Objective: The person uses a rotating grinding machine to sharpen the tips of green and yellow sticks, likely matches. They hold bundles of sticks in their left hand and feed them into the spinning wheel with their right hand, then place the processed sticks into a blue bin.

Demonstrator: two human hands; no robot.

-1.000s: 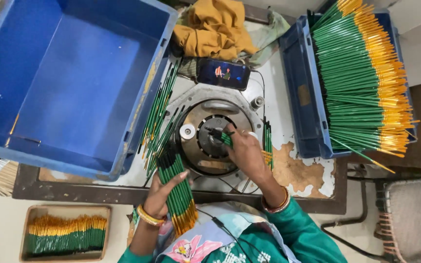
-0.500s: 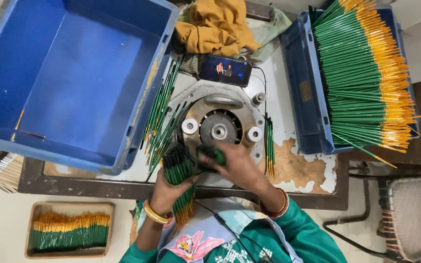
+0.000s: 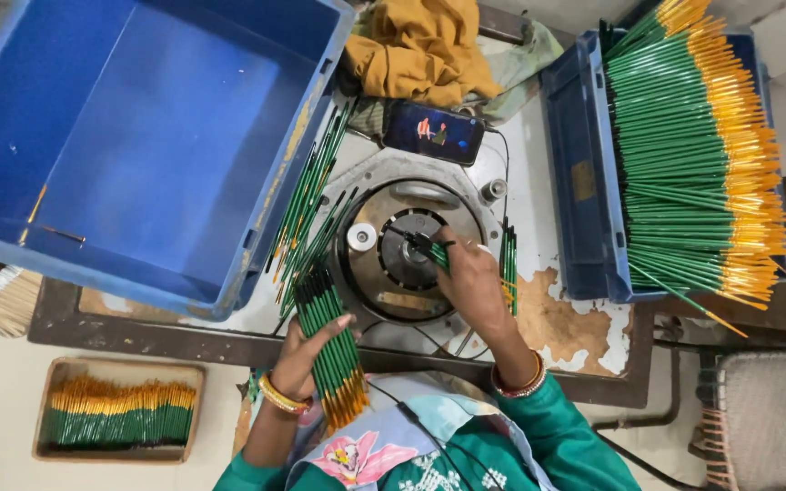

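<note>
My left hand [image 3: 307, 350] grips a thick bundle of green brushes with orange-tipped ends [image 3: 329, 350], held upright near the table's front edge. My right hand [image 3: 470, 282] pinches a single green brush [image 3: 436, 253] and holds its dark end against the centre of a round metal machine head [image 3: 411, 250] set in the table. Both wrists wear bangles. Loose green brushes [image 3: 307, 218] lie fanned out just left of the machine.
A large blue crate [image 3: 138, 136] stands at the left. A second blue crate [image 3: 593, 182] at the right is piled with green brushes [image 3: 693, 155]. A phone [image 3: 434, 132] and yellow cloth [image 3: 420, 45] lie behind the machine. A small tray of brushes [image 3: 120, 414] sits low left.
My right hand went from the machine back to the bundle in my left hand, then returned to the machine centre holding a single brush. The left hand stayed put.
</note>
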